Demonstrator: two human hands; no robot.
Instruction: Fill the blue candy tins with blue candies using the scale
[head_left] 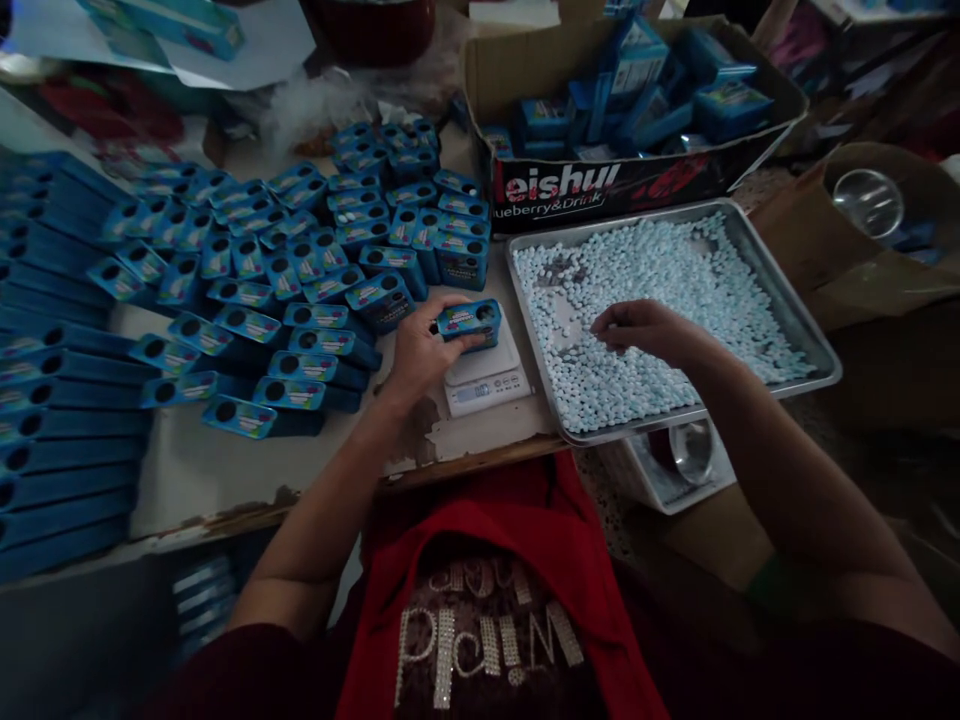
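Observation:
My left hand (424,350) is closed around a small blue printed box (471,321), held upright at the white digital scale (487,388); whether it rests on the scale's plate, I cannot tell. My right hand (645,328) hovers over a metal tray (825,372) spread with small pale blue and white pellets (645,385). Its fingers are drawn together in a pinch, and what they hold, if anything, is hidden. Many similar blue boxes (247,322) with dark round openings on top stand left of the scale.
Long rows of blue boxes (67,420) line the table's left side. Behind the tray, a cardboard carton (555,185) holds more blue packs. A brown paper bag (832,230) with a clear round container (868,203) stands at right. Below the tray sits another white container (645,470).

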